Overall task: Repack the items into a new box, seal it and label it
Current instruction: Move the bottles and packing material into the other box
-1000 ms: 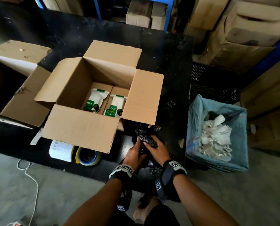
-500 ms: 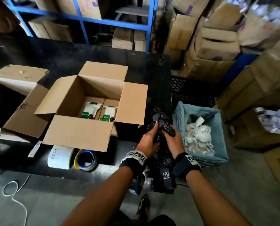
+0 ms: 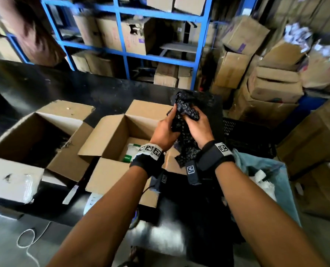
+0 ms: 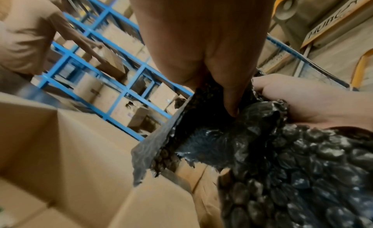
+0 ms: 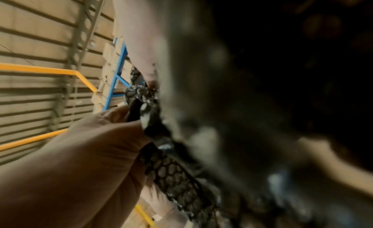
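Note:
Both my hands grip a crumpled sheet of black bubble wrap point(image 3: 186, 135) in the air over the right flap of the open new cardboard box point(image 3: 110, 135). My left hand point(image 3: 169, 124) holds its left side and my right hand point(image 3: 196, 122) bunches its top. White pouches with green labels point(image 3: 130, 152) lie on the box floor. In the left wrist view my left thumb point(image 4: 232, 91) presses into the bubble wrap point(image 4: 282, 167), with the right hand point(image 4: 302, 100) beside it. The right wrist view is mostly blurred, showing bubble wrap point(image 5: 177, 175) and my left hand point(image 5: 80, 151).
A second, worn open box point(image 3: 25, 135) sits left on the black table point(image 3: 45, 89). A blue-lined bin of paper scraps point(image 3: 260, 174) and a black crate point(image 3: 243, 132) stand to the right. Blue shelving point(image 3: 121, 54) with cartons is behind. Another person point(image 3: 35, 35) stands at the far left.
Both hands have lifted the bubble wrap from the table's front edge up and forward over the box's right flap. My head has tilted up toward the shelving.

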Available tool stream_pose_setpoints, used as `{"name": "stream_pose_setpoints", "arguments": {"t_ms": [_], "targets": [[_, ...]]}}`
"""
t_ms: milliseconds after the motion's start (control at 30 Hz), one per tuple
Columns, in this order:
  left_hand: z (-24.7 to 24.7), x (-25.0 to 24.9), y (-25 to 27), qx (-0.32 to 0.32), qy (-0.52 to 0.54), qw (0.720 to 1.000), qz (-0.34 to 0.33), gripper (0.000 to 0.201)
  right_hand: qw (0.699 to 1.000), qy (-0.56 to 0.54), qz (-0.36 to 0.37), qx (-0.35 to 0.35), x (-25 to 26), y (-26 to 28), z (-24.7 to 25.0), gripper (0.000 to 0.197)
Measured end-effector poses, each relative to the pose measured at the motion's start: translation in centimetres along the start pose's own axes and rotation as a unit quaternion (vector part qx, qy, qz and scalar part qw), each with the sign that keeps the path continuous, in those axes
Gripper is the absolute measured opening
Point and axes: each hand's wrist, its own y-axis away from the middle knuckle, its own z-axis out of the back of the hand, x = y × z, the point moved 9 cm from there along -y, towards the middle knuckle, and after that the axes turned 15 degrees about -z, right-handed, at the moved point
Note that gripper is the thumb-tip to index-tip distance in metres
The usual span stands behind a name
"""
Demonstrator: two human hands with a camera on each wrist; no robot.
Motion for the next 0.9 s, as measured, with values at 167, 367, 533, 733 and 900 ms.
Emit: {"name": "stream_pose_setpoints", "arguments": {"t_ms": [167, 367, 533, 733, 900], "targets": [[8.3, 6.1, -0.7, -0.026, -0.031, 0.999, 0.013, 0.092, 0.998, -0.027, -0.01, 0.054, 1.2, -3.6, -10.4, 0.027], [10.9, 15.8, 3.6, 0.032, -0.078, 0.994, 0.063, 0.092, 0.991, 0.008, -0.093, 0.096, -6.2, -5.1, -19.6, 0.027], [4.8, 22.9, 9.0, 0.313, -0.07, 0.928, 0.188, 0.064, 0.917, 0.302, -0.216, 0.146, -15.3, -3.9, -20.1, 0.058], [3.7, 26.3, 9.6, 0.388, -0.175, 0.877, 0.224, 0.045, 0.882, 0.43, -0.159, 0.106, -12.8, -1.8, -17.1, 0.064], [0.6, 23.9, 7.7, 0.41, -0.149, 0.89, 0.131, 0.046, 0.756, 0.605, -0.201, 0.15, -14.1, 0.6, -15.3, 0.066]]}}
